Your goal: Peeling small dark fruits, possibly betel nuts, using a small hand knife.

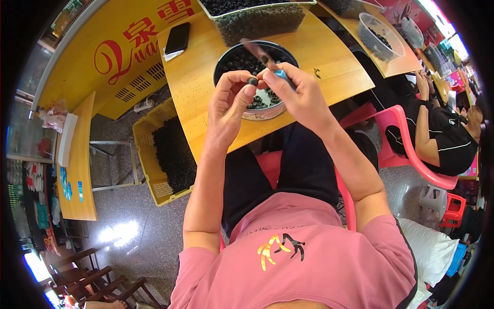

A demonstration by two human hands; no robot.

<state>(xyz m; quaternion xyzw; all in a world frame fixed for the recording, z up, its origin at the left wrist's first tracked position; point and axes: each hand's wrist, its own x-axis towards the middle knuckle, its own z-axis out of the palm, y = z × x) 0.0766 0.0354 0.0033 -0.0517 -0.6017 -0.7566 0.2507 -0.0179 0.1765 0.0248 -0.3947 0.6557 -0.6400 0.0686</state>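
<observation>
My left hand point(229, 100) is closed in a pinch on a small round black piece point(252, 81) between thumb and fingertips. In my right hand point(301, 95) is a knife point(282, 75) with a blue handle, its blade pointing up and away to the left, blurred. Both hands are close together over a round basin point(260, 114) on the table. Inside the basin lie many small black ring-shaped pieces point(242, 62), the same sort as the held one as far as I can see.
On the wooden table point(329, 56), a clear bin point(257, 23) of black pieces stands beyond the basin, and a phone point(177, 38) lies left. A yellow crate point(149, 149) of black pieces is on the floor. To the right, another person point(437, 123) sits on a pink chair point(404, 139).
</observation>
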